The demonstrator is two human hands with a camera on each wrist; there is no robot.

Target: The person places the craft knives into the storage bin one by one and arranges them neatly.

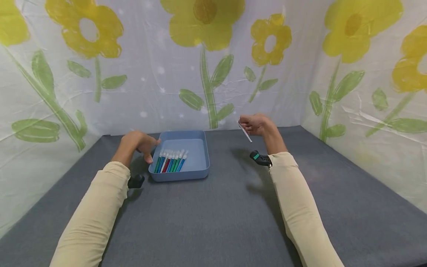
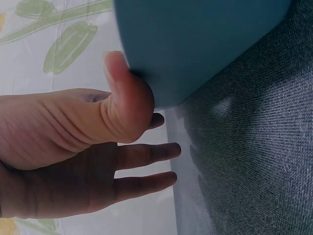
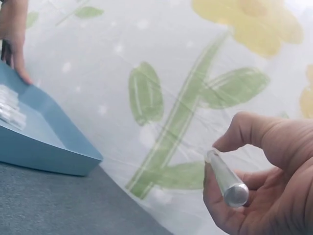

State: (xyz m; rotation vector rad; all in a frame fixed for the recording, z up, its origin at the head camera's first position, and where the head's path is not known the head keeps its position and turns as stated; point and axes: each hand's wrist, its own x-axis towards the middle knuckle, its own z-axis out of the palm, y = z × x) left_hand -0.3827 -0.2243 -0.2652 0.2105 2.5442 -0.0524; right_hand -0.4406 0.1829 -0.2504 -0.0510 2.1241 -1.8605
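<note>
A shallow blue tray (image 1: 197,157) sits on the dark grey cloth, with a row of felt-tip markers (image 1: 171,161) in its left front part; their barrels are green, blue, red and white, with pale caps. At the tray's left side is my left hand (image 1: 136,144), its thumb (image 2: 129,100) against the outer wall and the other fingers stretched out loosely. Off to the right of the tray, my right hand (image 1: 256,124) pinches a slim white marker (image 1: 245,132) near one end, held above the cloth. Its round grey end (image 3: 236,195) faces the right wrist camera.
A white curtain (image 1: 146,85) with yellow flowers and green leaves hangs behind and along both sides of the table (image 1: 200,222). Black wrist devices (image 1: 261,158) are strapped below both hands.
</note>
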